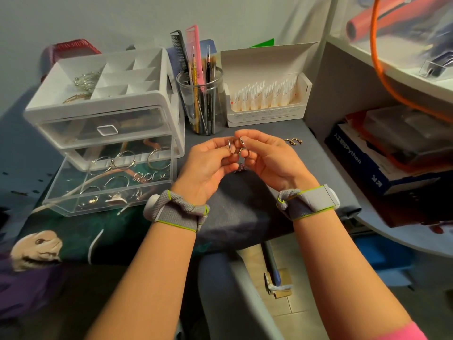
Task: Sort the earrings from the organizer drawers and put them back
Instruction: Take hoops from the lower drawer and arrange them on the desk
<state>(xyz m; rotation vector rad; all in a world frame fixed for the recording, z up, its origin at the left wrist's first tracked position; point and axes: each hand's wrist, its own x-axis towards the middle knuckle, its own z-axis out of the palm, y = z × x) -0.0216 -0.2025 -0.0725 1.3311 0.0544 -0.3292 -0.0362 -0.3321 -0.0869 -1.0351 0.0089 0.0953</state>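
Earrings (235, 146), head view. Two small silver hoops are held up at mid-frame, above the desk (247, 212) and between the fingertips of both hands. The left hand (208, 165) lies palm up and pinches one hoop between thumb and forefinger, its other fingers loosely curled. The right hand (267, 160) faces it and pinches the second hoop in the same way. The two hoops are just beside each other; whether they touch or are linked cannot be told. The fingertips of the two hands nearly meet. Each wrist wears a grey band (181, 212) edged in yellow-green.

A gold pair (293, 141) of small earrings lies on the desk just right of the right hand, apart from it. A small purplish piece (239, 168) lies on the desk below the hands; it is too blurred to identify.

The organizer (105, 114), white with clear fronts, stands left of the hands. Its top tray (127, 77) is divided into compartments, with jewellery in the left one. Its upper drawer is closed. Its lower drawer (73, 204) is drawn out toward the viewer, near the left wrist, and holds large hoops and smaller pieces.

Behind the hands stand a clear cup (201, 104) of combs and pencils and an open white box (267, 111).
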